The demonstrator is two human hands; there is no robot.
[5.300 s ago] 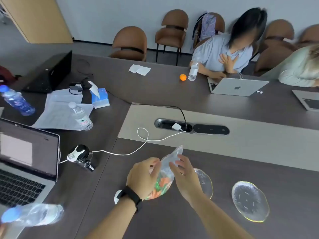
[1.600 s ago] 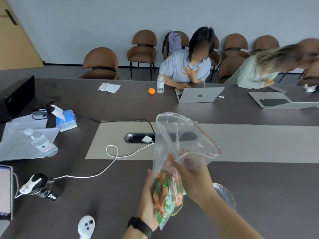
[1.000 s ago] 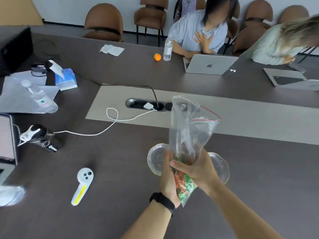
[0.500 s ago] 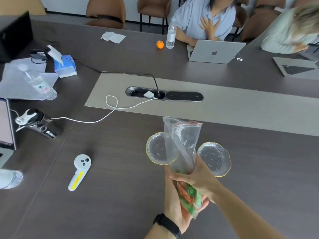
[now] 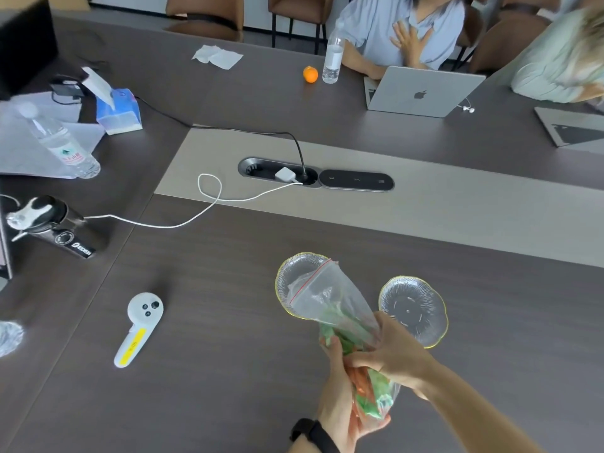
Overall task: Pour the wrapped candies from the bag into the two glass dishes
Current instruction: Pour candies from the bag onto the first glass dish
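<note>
Both hands clamped the candy bag (image 5: 330,299): left hand (image 5: 340,397) cradled its bottom, right hand (image 5: 392,358) squeezed the middle, mouth over the left glass dish (image 5: 294,266)

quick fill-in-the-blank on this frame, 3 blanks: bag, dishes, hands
1. The bag of wrapped candies is held by ____ hands, the left hand and the right hand.
2. The bag's open mouth points at the ____ glass dish, not the right glass dish.
3. Both dishes so far hold ____ candies.

Missing words: both; left; no
</note>
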